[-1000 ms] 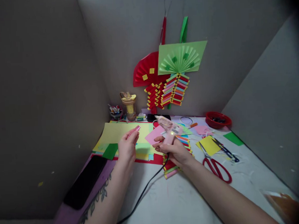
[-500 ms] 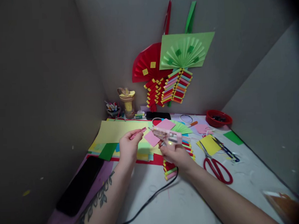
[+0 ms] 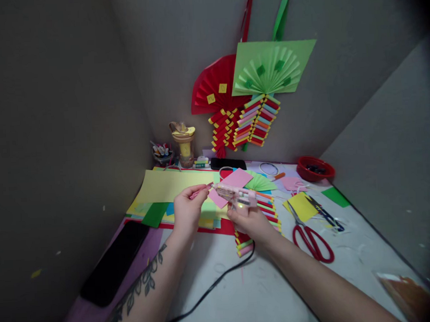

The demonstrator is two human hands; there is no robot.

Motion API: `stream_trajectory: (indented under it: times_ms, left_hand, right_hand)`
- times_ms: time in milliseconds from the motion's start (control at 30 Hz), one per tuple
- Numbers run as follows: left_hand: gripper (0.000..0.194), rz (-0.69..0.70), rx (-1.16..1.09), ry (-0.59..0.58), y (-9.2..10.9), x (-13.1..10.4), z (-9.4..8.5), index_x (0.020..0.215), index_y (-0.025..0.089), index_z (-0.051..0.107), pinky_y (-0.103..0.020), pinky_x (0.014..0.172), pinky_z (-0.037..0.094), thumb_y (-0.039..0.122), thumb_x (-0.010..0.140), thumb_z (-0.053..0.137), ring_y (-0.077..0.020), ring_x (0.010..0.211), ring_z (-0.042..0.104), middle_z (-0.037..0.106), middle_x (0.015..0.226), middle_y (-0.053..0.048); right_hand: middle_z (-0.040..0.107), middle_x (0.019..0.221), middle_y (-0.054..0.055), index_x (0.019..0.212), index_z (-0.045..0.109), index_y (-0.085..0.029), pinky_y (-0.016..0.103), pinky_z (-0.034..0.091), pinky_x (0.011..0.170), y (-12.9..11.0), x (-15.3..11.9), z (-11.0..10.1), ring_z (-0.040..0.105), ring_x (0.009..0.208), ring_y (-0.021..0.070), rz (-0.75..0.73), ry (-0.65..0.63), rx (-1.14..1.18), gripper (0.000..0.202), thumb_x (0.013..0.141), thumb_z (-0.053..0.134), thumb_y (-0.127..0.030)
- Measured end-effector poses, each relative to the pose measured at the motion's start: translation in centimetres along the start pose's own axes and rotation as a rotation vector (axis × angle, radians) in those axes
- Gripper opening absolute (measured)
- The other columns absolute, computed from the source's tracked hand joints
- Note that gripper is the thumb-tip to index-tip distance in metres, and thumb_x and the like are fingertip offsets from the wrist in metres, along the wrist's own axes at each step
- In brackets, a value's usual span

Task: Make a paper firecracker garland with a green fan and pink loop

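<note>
My left hand (image 3: 190, 206) pinches a small rolled or folded pink paper piece (image 3: 196, 193) over the sheets in the middle of the table. Closed around the handle of a pink glue gun (image 3: 238, 197) is my right hand (image 3: 250, 222). The gun's nozzle points left and meets, or nearly meets, the tip of the pink piece; contact is too small to tell. Beneath the gun lie pink paper squares (image 3: 237, 178) and a strip of coloured paper rolls (image 3: 270, 208), partly hidden by my right hand. A black cord (image 3: 221, 278) runs down from the gun.
Red-handled scissors (image 3: 311, 240) and dark-handled scissors (image 3: 326, 213) lie right, by yellow paper (image 3: 299, 207). A red bowl (image 3: 314, 169) stands behind them. At left rests a black phone-like slab (image 3: 114, 265). Paper fans (image 3: 268, 71) with rolls hang on the back wall.
The glue gun has moved slightly left, and its nozzle has come up to the pink piece in my left hand. The view has shifted a little.
</note>
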State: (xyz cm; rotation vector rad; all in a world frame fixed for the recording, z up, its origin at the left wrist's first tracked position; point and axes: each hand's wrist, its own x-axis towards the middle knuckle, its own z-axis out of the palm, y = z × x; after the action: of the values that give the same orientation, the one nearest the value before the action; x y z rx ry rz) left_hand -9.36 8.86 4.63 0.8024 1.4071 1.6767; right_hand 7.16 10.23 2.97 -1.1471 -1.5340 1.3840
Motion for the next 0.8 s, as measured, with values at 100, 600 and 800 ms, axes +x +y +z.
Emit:
stream_trajectory:
  times_ms: [100, 600, 800]
  left_hand:
    - [0.028, 0.003, -0.013, 0.0, 0.02, 0.0, 0.0, 0.082, 0.013, 0.072, -0.029, 0.074, 0.047, 0.03, 0.059, 0.076, -0.0193, 0.08, 0.064, 0.072, 0.084, -0.011]
    - [0.032, 0.02, 0.027, -0.016, -0.43, 0.06, -0.24, 0.084, 0.012, 0.072, -0.028, 0.071, 0.046, 0.034, 0.061, 0.074, -0.0188, 0.078, 0.063, 0.071, 0.085, -0.011]
    - [0.031, 0.025, 0.056, -0.036, -0.59, -0.03, -0.19, 0.083, 0.013, 0.072, -0.028, 0.07, 0.046, 0.034, 0.061, 0.074, -0.0186, 0.076, 0.062, 0.071, 0.083, -0.01]
  right_hand:
    - [0.06, 0.062, 0.0, 0.091, 0.065, -0.021, 0.028, 0.044, 0.053, 0.4, 0.2, 0.02, 0.055, 0.061, 0.0186, -0.015, -0.003, 0.033, 0.03, 0.067, 0.068, -0.039]
    - [0.066, 0.077, 0.004, 0.092, 0.063, -0.018, 0.03, 0.048, 0.06, 0.61, 0.45, -0.04, 0.06, 0.065, 0.0191, 0.031, 0.033, 0.075, 0.032, 0.068, 0.069, -0.039]
    - [0.066, 0.081, 0.005, 0.099, 0.062, -0.02, 0.03, 0.047, 0.062, 0.48, 0.75, -0.38, 0.06, 0.073, 0.0203, 0.004, 0.023, 0.098, 0.037, 0.068, 0.07, -0.037]
